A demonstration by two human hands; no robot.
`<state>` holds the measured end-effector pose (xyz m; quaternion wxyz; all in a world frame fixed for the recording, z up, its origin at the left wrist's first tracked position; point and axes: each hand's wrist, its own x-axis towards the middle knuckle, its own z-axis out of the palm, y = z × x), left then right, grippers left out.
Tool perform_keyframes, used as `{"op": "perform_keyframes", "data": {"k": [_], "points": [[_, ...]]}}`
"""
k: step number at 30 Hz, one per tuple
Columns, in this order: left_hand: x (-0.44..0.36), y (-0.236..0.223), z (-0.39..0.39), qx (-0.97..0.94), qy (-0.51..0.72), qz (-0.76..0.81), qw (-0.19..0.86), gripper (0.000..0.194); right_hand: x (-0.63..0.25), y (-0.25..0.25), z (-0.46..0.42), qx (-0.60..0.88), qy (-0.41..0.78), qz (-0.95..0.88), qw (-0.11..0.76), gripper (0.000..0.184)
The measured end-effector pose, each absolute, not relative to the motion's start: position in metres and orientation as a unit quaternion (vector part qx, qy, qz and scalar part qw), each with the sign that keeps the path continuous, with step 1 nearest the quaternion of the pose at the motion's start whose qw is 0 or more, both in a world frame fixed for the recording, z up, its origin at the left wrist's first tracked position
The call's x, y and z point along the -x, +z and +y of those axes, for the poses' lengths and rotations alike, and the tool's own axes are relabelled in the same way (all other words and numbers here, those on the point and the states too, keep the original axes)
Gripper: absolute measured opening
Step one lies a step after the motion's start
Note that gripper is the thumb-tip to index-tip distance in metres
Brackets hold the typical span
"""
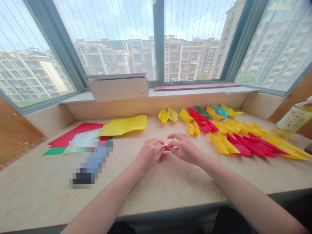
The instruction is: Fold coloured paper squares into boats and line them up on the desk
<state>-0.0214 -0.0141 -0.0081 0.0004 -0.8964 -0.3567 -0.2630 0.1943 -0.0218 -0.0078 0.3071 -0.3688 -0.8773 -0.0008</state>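
Just a small piece of red folded paper (171,148), pretty much a narrow strip, and most of it was hidden by fingers. It sat roughly level, pinched between the left hand (149,153) and right hand (185,148), with only thin red edges showing.

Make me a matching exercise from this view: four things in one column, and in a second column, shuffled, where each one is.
Things:
1. Cardboard box
2. Yellow paper sheet
3. Small red paper piece
4. Plastic bottle

Places:
A. Between the left hand and right hand
B. At the far right of the view
C. On the window sill
D. Flat on the counter

Pairs: 1-C, 2-D, 3-A, 4-B
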Motion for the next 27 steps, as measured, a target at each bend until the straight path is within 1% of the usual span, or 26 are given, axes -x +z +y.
{"op": "perform_keyframes", "data": {"k": [4,8,14,20,27], "points": [[0.0227,-0.0080,-0.0152,0.898,-0.250,-0.362,0.016,0.018,-0.1931,-0.0062,-0.0237,0.365,-0.002,-0.889,0.276,0.006],[0.0240,-0.0059,-0.0169,0.901,-0.237,-0.360,0.056,0.023,-0.1907,-0.0048,-0.0239,0.368,-0.020,-0.894,0.256,0.006],[0.0236,-0.0054,-0.0180,0.908,-0.236,-0.333,0.094,0.023,-0.1876,-0.0056,-0.0226,0.378,-0.034,-0.893,0.243,0.016],[0.0244,-0.0081,-0.0169,0.920,-0.224,-0.307,0.098,0.016,-0.1869,-0.0084,-0.0223,0.376,-0.025,-0.896,0.235,0.013],[0.0245,-0.0054,-0.0181,0.913,-0.222,-0.329,0.090,0.020,-0.1870,-0.0121,-0.0192,0.337,-0.038,-0.906,0.252,0.013]]}}
